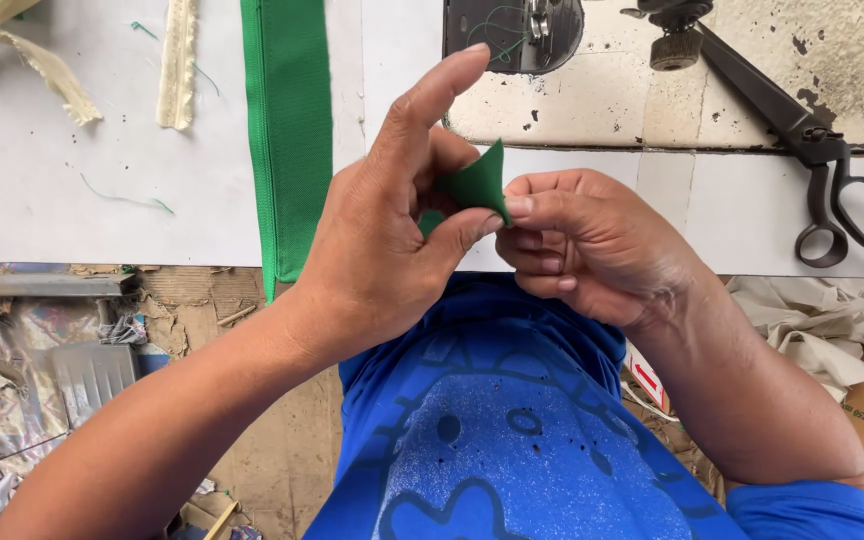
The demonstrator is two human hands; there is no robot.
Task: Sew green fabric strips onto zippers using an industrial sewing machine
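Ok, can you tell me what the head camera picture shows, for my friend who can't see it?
Two bare hands, the left hand and right hand, pinch a small green fabric piece between them above a white table. A long green fabric strip lies on the table to the left, black scissors to the right, and the person wears a blue shirt.

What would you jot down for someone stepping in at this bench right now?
Left hand: thumb and fingers pinch a small green fabric piece, index finger raised.
Right hand: pinches the same piece from the other side.
A long green fabric strip lies on the white table, hanging over its near edge. Black scissors lie to the right, untouched.
The piece is folded to a point, not yet set down.
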